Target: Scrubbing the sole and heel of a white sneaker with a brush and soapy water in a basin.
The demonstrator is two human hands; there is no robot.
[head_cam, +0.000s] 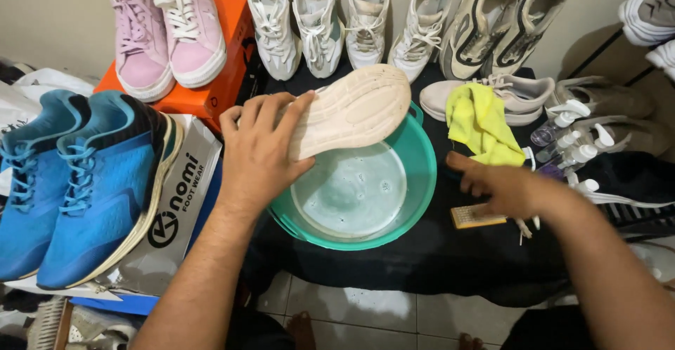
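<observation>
My left hand (259, 150) grips a white shoe (355, 111) held sole up over a teal basin (422, 181) of cloudy water. My right hand (503, 185) reaches down to a small wooden scrub brush (470, 216) lying on the black cloth just right of the basin; its fingers are over the brush's far end, and whether they have closed on it I cannot tell. A yellow cloth (481, 121) lies just beyond the right hand.
A pair of blue sneakers (77, 181) rests on a white bag at left. Pink sneakers (169, 34) sit on an orange box. Several white and beige shoes (394, 20) line the wall. Small spray bottles (569, 143) stand at right.
</observation>
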